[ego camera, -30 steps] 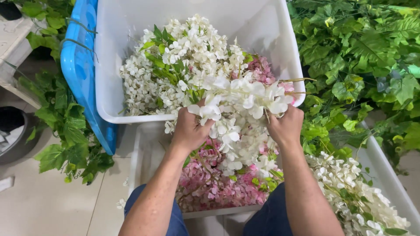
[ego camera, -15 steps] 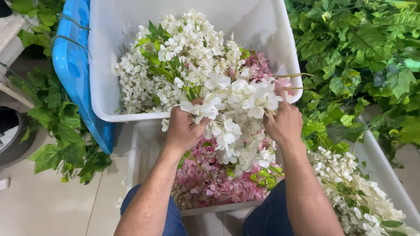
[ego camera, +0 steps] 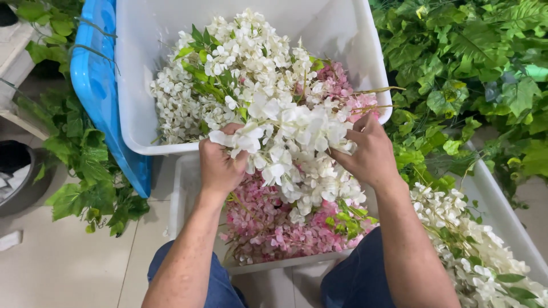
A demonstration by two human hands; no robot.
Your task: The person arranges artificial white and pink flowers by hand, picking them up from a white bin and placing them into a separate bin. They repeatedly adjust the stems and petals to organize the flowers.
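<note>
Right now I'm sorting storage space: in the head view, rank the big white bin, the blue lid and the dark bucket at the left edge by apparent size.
1. big white bin, largest.
2. blue lid, leaning beside it, partly hidden.
3. dark bucket, smallest, though cut off by the frame edge, so unsure.

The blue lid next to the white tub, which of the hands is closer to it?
Left. The left hand grips the white flower bunch just right of the blue lid; the right hand holds the bunch's far side.
</note>
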